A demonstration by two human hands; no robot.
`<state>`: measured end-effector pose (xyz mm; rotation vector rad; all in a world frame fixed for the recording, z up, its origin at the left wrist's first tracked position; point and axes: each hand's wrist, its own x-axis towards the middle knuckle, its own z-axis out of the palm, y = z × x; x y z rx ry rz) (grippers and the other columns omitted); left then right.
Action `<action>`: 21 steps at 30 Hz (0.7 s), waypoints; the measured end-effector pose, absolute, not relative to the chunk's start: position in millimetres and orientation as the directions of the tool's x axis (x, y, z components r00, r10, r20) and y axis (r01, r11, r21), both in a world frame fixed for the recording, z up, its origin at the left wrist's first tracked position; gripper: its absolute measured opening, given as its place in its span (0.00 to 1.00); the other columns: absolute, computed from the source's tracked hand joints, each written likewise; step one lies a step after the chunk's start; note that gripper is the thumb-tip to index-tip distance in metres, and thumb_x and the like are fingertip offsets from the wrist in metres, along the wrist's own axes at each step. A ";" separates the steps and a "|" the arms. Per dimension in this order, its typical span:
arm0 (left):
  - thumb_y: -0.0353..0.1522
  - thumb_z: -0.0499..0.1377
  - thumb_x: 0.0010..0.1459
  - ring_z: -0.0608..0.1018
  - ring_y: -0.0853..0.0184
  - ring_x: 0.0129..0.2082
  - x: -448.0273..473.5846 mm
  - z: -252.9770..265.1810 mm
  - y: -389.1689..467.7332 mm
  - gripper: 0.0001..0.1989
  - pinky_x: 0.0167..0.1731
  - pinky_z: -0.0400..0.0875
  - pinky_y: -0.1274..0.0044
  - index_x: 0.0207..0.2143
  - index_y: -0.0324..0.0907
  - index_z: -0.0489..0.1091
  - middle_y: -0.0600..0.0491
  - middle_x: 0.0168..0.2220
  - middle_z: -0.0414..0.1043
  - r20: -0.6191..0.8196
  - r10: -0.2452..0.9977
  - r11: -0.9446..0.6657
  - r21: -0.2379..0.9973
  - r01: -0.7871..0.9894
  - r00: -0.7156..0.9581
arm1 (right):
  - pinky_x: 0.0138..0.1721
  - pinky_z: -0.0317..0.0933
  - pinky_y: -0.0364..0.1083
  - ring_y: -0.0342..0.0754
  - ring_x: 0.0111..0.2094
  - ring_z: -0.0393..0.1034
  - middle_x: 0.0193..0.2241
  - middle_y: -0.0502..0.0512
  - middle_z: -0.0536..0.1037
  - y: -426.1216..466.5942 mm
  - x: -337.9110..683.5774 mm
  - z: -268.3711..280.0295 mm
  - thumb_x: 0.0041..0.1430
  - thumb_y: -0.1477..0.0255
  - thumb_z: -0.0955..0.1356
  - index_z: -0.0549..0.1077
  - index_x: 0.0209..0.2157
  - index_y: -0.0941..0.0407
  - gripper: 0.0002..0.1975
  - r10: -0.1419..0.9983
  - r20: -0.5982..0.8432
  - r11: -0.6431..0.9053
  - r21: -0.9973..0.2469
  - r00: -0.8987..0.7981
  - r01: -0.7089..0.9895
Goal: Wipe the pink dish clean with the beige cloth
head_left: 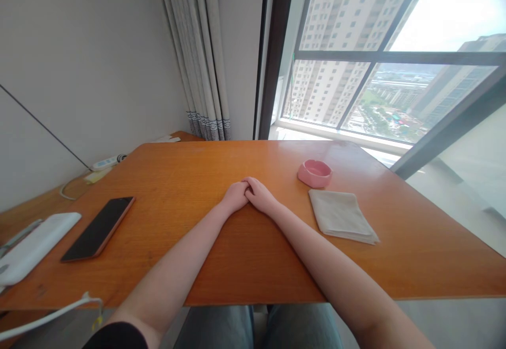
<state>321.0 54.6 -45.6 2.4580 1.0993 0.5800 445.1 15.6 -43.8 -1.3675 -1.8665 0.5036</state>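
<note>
My left hand [235, 197] and my right hand [261, 196] are clasped together on the wooden table [190, 175]. The fingers of both are closed around each other, and no object shows in them. Right of my right hand lies a folded pale grey cloth [340, 214]. Just beyond the cloth stands a pink bowl-like dish [315, 173] with an angular outer wall. Over on the left, a phone [98, 229] with a dark screen rests flat, well apart from my left hand.
A white flat device [39, 246] sits at the table's left edge, with a white cable [51, 317] below it. A power strip [106, 163] lies by the wall. Behind the table hang a grey curtain [197, 48] and a large window [336, 59].
</note>
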 end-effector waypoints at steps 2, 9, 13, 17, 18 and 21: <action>0.27 0.52 0.52 0.78 0.60 0.38 320.6 -44.5 53.7 0.12 0.38 0.70 0.74 0.36 0.39 0.74 0.47 0.37 0.78 0.212 0.766 -0.619 0.500 0.606 0.607 | 0.53 0.60 0.51 0.49 0.46 0.67 0.42 0.58 0.74 15.7 445.4 -44.0 0.51 0.81 0.60 0.69 0.44 0.57 0.18 0.931 0.337 0.344 -0.691 -0.138 0.635; 0.27 0.52 0.52 0.77 0.61 0.38 321.2 -44.5 53.8 0.12 0.37 0.69 0.75 0.36 0.40 0.73 0.48 0.37 0.78 0.209 0.762 -0.620 0.509 0.597 0.612 | 0.52 0.61 0.50 0.49 0.47 0.67 0.43 0.58 0.74 15.4 443.3 -45.4 0.51 0.81 0.60 0.70 0.45 0.57 0.19 0.931 0.337 0.344 -0.671 -0.143 0.657; 0.32 0.54 0.54 0.75 0.65 0.32 321.1 -43.1 53.1 0.08 0.33 0.66 0.76 0.33 0.41 0.72 0.51 0.31 0.76 0.198 0.762 -0.617 0.508 0.600 0.616 | 0.58 0.54 0.53 0.49 0.48 0.67 0.43 0.57 0.75 12.3 466.9 -21.1 0.52 0.81 0.60 0.72 0.41 0.55 0.18 0.885 0.422 0.398 -0.471 -0.195 0.787; 0.36 0.54 0.56 0.71 0.69 0.26 319.9 -38.2 50.8 0.09 0.28 0.61 0.78 0.31 0.42 0.70 0.55 0.26 0.71 0.183 0.760 -0.603 0.559 0.570 0.624 | 0.64 0.38 0.60 0.52 0.52 0.63 0.49 0.57 0.72 1.3 521.1 9.3 0.54 0.79 0.59 0.71 0.47 0.55 0.20 0.822 0.561 0.112 -0.331 0.100 0.937; 0.36 0.54 0.56 0.70 0.70 0.26 319.7 -37.0 50.3 0.09 0.27 0.61 0.78 0.30 0.42 0.70 0.55 0.26 0.71 0.177 0.766 -0.591 0.572 0.569 0.618 | 0.63 0.37 0.62 0.54 0.54 0.61 0.51 0.59 0.71 -3.1 535.8 12.6 0.54 0.77 0.60 0.70 0.49 0.56 0.20 0.803 0.554 -0.022 -0.342 0.220 0.940; 0.36 0.54 0.56 0.70 0.70 0.26 319.8 -34.7 49.3 0.08 0.27 0.60 0.78 0.30 0.42 0.69 0.55 0.26 0.71 0.159 0.778 -0.567 0.595 0.570 0.608 | 0.60 0.38 0.67 0.60 0.59 0.54 0.57 0.63 0.63 -17.0 573.8 9.1 0.58 0.68 0.61 0.67 0.52 0.56 0.21 0.752 0.448 -0.349 -0.352 0.484 0.868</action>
